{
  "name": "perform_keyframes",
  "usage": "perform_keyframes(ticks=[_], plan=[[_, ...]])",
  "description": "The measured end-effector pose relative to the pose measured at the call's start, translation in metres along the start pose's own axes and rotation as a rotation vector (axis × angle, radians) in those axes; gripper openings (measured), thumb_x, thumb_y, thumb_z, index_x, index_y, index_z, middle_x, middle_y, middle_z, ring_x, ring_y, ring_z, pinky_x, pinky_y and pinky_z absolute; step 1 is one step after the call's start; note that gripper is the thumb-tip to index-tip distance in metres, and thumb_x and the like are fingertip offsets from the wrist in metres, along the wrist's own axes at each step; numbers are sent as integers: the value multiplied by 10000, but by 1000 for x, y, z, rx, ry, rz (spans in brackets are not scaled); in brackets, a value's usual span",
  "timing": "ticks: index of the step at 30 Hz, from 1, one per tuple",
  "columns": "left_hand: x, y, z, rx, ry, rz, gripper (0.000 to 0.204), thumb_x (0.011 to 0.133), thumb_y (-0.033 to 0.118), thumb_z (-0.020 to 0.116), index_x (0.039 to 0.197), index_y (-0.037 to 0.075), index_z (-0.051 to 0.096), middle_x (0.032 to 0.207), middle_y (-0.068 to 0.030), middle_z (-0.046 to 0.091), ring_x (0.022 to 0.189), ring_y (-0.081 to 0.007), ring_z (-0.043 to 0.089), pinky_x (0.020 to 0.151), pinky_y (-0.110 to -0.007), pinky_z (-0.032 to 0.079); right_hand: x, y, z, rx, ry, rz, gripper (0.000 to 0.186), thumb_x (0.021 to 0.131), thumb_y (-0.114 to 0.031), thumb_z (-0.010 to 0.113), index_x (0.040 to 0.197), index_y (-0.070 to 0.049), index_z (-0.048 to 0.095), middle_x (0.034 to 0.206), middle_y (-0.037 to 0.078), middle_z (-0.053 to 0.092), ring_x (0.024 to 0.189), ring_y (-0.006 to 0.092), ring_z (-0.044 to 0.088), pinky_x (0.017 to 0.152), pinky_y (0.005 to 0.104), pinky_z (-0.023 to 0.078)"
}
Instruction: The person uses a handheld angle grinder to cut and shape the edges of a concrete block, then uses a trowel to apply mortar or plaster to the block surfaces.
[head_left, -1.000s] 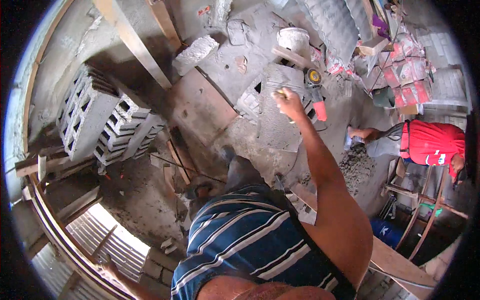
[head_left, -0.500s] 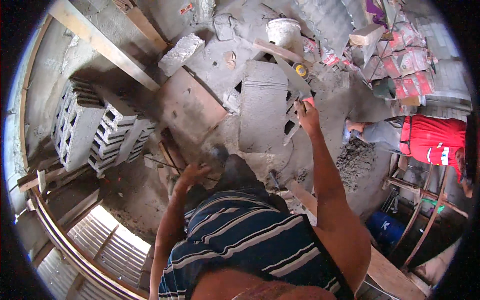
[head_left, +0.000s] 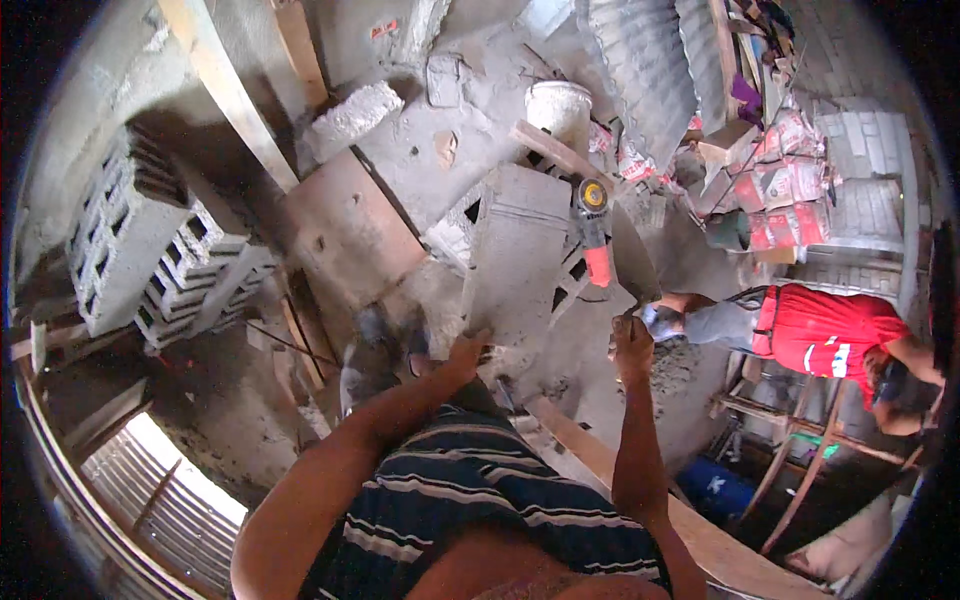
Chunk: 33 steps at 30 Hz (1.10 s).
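My right hand is closed round the handle of a trowel. Its long pointed blade reaches away from me, just right of a red angle grinder with a yellow-centred disc. That grinder lies at the right side of a large grey concrete block in front of me. At the block's near left corner is my left hand; its fingers are partly hidden, and whether they grip the edge does not show. Hollow openings of another block show under the grinder.
Stacked hollow blocks stand at the left, beside a pinkish board. Behind are a white bucket and corrugated sheets. Red-and-white bags are piled at the far right. A person in red bends over nearby, beside wet mortar.
My left hand has moved right, from beside my leg to the block's near corner. My right hand has drawn the trowel back and right, uncovering the grinder. The view has shifted a little.
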<state>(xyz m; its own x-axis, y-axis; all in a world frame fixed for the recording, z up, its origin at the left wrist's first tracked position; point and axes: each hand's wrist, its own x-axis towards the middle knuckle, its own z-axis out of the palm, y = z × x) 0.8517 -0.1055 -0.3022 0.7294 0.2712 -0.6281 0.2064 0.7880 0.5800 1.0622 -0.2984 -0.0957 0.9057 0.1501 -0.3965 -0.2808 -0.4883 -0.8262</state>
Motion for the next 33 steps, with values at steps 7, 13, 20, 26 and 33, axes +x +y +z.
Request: perform_keyframes(ticks=[7,13,20,26,33], plan=[[28,-17,-19,-14,262,-1,319,836,250,733,1014,24,595,827,-55,594,621,-159,535,523,-343,447,24,6,2,-653,-66,-502,127,926,-165,603,983,-51,606,716,30,572,536,97,518,456,279,429],[26,50,-30,45,447,38,333,785,232,793,911,-17,611,674,2,544,527,-110,469,469,-295,374,84,-34,77,-518,-242,-472,345,933,-295,591,1132,-14,571,1024,245,639,896,393,643,734,459,505],[26,38,-23,78,646,232,429,795,260,791,1042,-44,616,766,-38,611,579,-110,524,498,-283,422,110,-50,127,-743,-321,-596,360,947,-317,573,1152,-20,576,1012,273,658,889,445,649,768,486,524],[22,36,-23,185,660,162,542,765,332,808,1102,-48,618,916,-90,679,696,-182,622,568,-327,513,131,-44,160,-1094,-418,-700,373,928,-214,609,1231,-5,545,950,247,679,934,430,649,771,473,521],[8,58,-17,173,613,155,553,764,349,805,1108,-43,622,891,-88,684,679,-186,636,544,-325,531,124,-23,158,-571,-149,-1186,418,926,-339,596,1210,-33,575,955,210,691,820,392,669,683,480,529]])
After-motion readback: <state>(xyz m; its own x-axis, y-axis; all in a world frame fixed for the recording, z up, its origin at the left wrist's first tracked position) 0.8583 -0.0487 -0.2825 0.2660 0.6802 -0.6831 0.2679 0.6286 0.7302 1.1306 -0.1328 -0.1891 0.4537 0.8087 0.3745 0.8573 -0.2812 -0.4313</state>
